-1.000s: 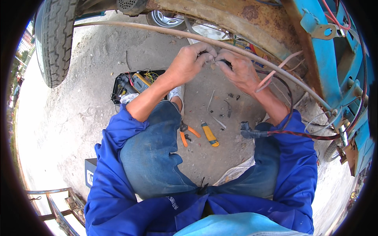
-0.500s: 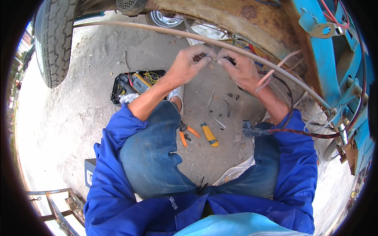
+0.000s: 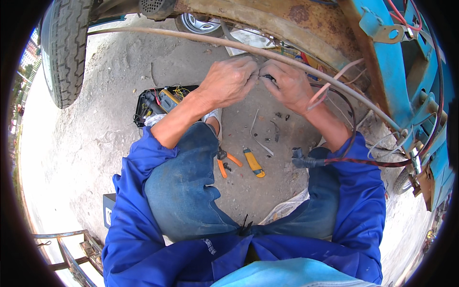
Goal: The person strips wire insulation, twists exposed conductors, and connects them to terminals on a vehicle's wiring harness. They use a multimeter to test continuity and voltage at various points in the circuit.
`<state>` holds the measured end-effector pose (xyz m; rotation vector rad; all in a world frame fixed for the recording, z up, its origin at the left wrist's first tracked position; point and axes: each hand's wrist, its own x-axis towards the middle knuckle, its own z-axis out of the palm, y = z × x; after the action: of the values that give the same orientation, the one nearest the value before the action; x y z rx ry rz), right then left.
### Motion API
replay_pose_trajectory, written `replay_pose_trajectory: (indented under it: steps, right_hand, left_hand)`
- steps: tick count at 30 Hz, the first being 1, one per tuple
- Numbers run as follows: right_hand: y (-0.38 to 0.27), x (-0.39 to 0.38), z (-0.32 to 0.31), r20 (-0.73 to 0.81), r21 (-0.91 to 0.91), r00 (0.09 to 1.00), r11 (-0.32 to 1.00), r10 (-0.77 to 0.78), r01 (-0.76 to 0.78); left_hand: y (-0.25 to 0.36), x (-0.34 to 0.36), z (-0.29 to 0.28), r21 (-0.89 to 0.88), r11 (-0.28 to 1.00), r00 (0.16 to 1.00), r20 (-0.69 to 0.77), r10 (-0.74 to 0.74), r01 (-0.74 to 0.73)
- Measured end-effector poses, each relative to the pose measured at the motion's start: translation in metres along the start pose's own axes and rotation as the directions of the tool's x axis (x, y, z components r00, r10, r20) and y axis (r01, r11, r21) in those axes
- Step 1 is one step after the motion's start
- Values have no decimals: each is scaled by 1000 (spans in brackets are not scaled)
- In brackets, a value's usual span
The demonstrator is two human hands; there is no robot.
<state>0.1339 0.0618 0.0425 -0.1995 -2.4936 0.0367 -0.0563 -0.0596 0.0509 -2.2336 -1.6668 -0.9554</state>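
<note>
My left hand (image 3: 228, 82) and my right hand (image 3: 289, 87) meet fingertip to fingertip below a long thin rod. The left fingers are pinched together, and the back of the hand hides what is in them. Between the right thumb and fingers shows a small bit of black wire (image 3: 268, 76). A dark cable (image 3: 353, 112) loops down beside the right forearm. On the ground between my legs lie a yellow utility knife (image 3: 254, 162) and orange-handled pliers (image 3: 225, 163). Near them is a thin pale strip (image 3: 258, 136) among dark scraps.
The rod (image 3: 248, 48) crosses just above my hands. A blue metal frame (image 3: 389, 71) with loose wires stands at right, a tyre (image 3: 69, 57) at far left. A grey plug (image 3: 308, 161) hangs by my right knee. A black toolbox (image 3: 140, 109) holds a yellow multimeter (image 3: 168, 99).
My left hand has rolled over so its back faces up, covering the fingertips and the thin wire end seen before. The right fingers have curled in closer.
</note>
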Motion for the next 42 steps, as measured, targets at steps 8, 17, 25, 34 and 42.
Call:
replay_pose_trajectory:
  steps: [8, 17, 25, 34, 42]
  right_hand:
    - [-8, -6, 11, -91, -178, 986, 976, -142, 125]
    - [-4, -9, 13, -78, 6, 997, 1000, -21, 21]
    - [-9, -7, 9, -60, -21, 997, 999, 40, -41]
    - [-7, -10, 13, -63, -183, 996, 981, -68, 55]
    - [-3, -13, 20, -60, -105, 998, 994, -21, 15]
  left_hand:
    - [-17, 0, 26, -577, 334, 654, 534, -536, 745]
    - [-23, -16, 31, -696, 20, 618, 625, -477, 718]
    - [-1, -18, 14, -116, 993, 994, -97, -49, 38]
    - [-2, -13, 29, -71, 925, 925, 100, -366, 374]
    - [-5, -9, 17, -488, 463, 671, 490, -556, 740]
